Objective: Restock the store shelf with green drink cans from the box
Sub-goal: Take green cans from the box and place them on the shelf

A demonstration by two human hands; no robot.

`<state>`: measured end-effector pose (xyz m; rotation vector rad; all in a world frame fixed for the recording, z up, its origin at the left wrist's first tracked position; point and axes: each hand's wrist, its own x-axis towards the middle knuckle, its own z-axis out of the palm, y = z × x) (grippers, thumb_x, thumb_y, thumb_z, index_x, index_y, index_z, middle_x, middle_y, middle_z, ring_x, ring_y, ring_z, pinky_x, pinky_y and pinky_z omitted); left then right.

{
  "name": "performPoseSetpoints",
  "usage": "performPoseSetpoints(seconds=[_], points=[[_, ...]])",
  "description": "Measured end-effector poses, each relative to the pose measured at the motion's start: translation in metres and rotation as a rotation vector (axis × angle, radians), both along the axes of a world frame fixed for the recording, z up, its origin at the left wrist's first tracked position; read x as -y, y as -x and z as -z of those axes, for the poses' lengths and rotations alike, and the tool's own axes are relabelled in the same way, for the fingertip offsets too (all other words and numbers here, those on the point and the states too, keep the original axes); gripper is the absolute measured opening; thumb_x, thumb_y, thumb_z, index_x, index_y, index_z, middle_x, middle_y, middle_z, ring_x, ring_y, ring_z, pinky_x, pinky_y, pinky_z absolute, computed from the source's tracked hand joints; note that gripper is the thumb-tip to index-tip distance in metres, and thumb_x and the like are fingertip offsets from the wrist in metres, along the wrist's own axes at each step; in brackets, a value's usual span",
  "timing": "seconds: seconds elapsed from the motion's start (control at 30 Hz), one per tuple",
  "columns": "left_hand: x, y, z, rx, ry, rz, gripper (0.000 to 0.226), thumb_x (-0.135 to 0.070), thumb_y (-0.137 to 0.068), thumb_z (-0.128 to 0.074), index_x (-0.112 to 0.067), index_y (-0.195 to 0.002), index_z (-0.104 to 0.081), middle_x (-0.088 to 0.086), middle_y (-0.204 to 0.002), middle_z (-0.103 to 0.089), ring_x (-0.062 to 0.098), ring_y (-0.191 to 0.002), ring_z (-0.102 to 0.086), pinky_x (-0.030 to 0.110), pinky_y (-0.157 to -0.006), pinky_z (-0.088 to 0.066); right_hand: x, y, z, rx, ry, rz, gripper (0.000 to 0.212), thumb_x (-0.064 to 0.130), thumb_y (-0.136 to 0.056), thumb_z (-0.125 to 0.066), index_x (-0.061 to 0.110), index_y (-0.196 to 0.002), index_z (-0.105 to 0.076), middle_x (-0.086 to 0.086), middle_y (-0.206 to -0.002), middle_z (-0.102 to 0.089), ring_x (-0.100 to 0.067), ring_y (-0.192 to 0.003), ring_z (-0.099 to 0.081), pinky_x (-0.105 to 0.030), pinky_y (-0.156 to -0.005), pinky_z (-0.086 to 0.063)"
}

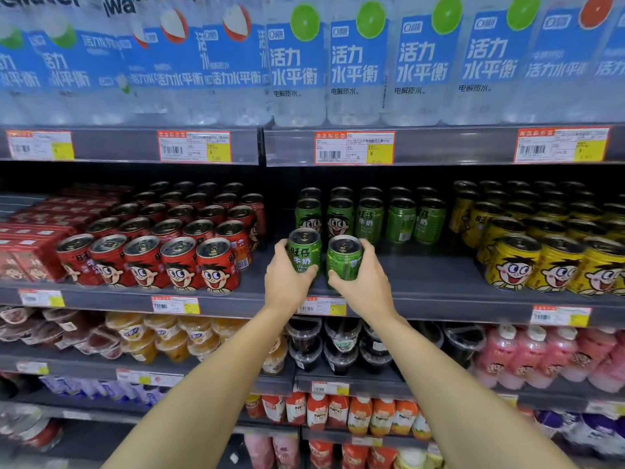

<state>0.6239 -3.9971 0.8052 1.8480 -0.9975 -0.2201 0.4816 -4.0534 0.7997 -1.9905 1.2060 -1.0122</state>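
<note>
Two green cans going onto the middle shelf, one in each hand

The left hand (285,282) has its grip clamped round the left green can (304,250), the right hand (363,282) likewise round the right green can (344,257); both cans sit upright, long axis vertical, pull-tab tops up, at the front of the grey shelf (422,282), just ahead of the stocked green cans (370,216). The left one shows its lettered side to the aisle, the right one its plain printed side. I'd judge the job partly done: rows stand at the back, but bare shelf to the right of the hands wants more. The box is out of sight, so what remains in it I cannot tell
</note>
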Motion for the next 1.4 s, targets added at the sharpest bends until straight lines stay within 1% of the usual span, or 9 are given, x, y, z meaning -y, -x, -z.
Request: performPoseSetpoints(seconds=[0.1,0.17,0.3,0.47,0.63,0.73,1.0,1.27,1.4], points=[[0.01,-0.002,-0.004,-0.038,-0.006,-0.007,0.073,-0.023,-0.081,-0.075,-0.016,-0.141,-0.034,0.004,-0.125,-0.058,0.021,-0.112,-0.057,0.031,-0.09,-0.044,0.002,-0.002,0.002,-0.026,0.007,0.015,0.085,0.046,-0.076,-0.073,0.029,-0.145,-0.026,0.007,-0.137,-0.051,-0.018,-0.124,-0.05,-0.04,-0.095,-0.044],[0.018,-0.004,-0.005,-0.037,-0.024,-0.015,0.073,-0.025,-0.081,-0.075,-0.017,-0.14,-0.033,0.005,-0.125,-0.058,0.023,-0.112,-0.057,0.034,-0.092,-0.045,0.003,-0.002,0.004,-0.038,0.013,0.023,0.085,0.048,-0.076,-0.072,0.03,-0.145,-0.025,0.007,-0.137,-0.051,-0.018,-0.124,-0.05,-0.041,-0.094,-0.044],[0.033,-0.009,-0.008,-0.01,-0.05,-0.022,0.067,-0.026,-0.081,-0.074,-0.014,-0.135,-0.036,0.01,-0.121,-0.06,0.029,-0.111,-0.058,0.036,-0.089,-0.046,0.003,-0.003,0.006,-0.039,0.027,0.045,0.086,0.049,-0.075,-0.071,0.031,-0.145,-0.025,0.007,-0.134,-0.052,-0.018,-0.123,-0.05,-0.039,-0.093,-0.043],[0.049,-0.015,-0.012,-0.017,-0.047,-0.027,0.07,-0.021,-0.081,-0.074,-0.012,-0.138,-0.036,0.013,-0.125,-0.06,0.032,-0.116,-0.056,0.037,-0.093,-0.044,0.004,-0.004,0.007,-0.052,0.046,0.058,0.084,0.047,-0.076,-0.072,0.031,-0.144,-0.026,0.008,-0.134,-0.051,-0.018,-0.122,-0.048,-0.04,-0.09,-0.041],[0.061,-0.02,-0.011,-0.059,-0.053,-0.025,0.07,-0.019,-0.08,-0.075,-0.014,-0.138,-0.037,0.014,-0.123,-0.06,0.032,-0.115,-0.057,0.037,-0.094,-0.045,0.003,-0.005,0.007,-0.054,0.061,0.068,0.084,0.047,-0.076,-0.071,0.031,-0.145,-0.026,0.007,-0.134,-0.05,-0.018,-0.123,-0.047,-0.041,-0.092,-0.04],[0.064,-0.022,-0.01,-0.064,-0.055,-0.027,0.068,-0.019,-0.08,-0.075,-0.014,-0.136,-0.038,0.013,-0.12,-0.061,0.031,-0.112,-0.058,0.035,-0.092,-0.045,0.002,-0.006,0.008,-0.057,0.062,0.077,0.083,0.047,-0.075,-0.07,0.033,-0.144,-0.026,0.008,-0.131,-0.051,-0.017,-0.122,-0.047,-0.042,-0.092,-0.041],[0.073,-0.029,-0.007,-0.076,-0.067,-0.007,0.07,-0.019,-0.078,-0.074,-0.016,-0.137,-0.036,0.012,-0.12,-0.063,0.031,-0.112,-0.059,0.038,-0.095,-0.047,0.003,-0.007,0.007,-0.056,0.07,0.076,0.079,0.049,-0.073,-0.069,0.034,-0.14,-0.03,0.009,-0.123,-0.054,-0.017,-0.117,-0.049,-0.042,-0.088,-0.046],[0.076,-0.029,-0.018,-0.055,-0.155,0.007,0.078,-0.016,-0.078,-0.073,-0.014,-0.143,-0.029,0.018,-0.129,-0.055,0.036,-0.118,-0.054,0.041,-0.099,-0.046,0.003,-0.003,0.005,-0.054,0.047,0.034,0.083,0.045,-0.078,-0.071,0.031,-0.145,-0.025,0.007,-0.131,-0.05,-0.017,-0.122,-0.046,-0.039,-0.09,-0.041],[0.072,-0.026,-0.021,-0.038,-0.218,0.009,0.079,-0.019,-0.083,-0.07,-0.014,-0.147,-0.024,0.018,-0.133,-0.053,0.037,-0.123,-0.05,0.04,-0.1,-0.043,0.003,-0.003,0.004,-0.046,0.045,0.026,0.083,0.044,-0.078,-0.072,0.03,-0.146,-0.025,0.006,-0.132,-0.05,-0.019,-0.123,-0.046,-0.038,-0.09,-0.041]])
